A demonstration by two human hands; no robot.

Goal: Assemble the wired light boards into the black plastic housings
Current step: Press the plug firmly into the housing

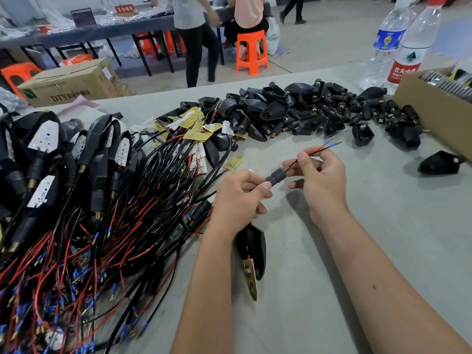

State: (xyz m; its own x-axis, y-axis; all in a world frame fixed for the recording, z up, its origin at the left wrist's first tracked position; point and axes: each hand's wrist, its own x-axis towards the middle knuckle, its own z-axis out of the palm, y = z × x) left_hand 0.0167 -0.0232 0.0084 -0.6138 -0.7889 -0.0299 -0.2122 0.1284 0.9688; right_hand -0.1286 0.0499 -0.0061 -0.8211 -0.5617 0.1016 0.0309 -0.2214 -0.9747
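Both bare forearms reach forward from the lower edge of the view, wrists raised. The left hand (236, 198) is curled, thumb on top pinching forward. Just beyond its fingers, the right hand (320, 180) curls too, thumb and forefinger pinched together, the other fingers (297, 185) folded beneath.

Grey floor (319, 42); orange stools (251, 51); long dark table (102, 31).

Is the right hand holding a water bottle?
No, the right hand pinches the red and black wires; both bottles stand untouched at the far right of the table.
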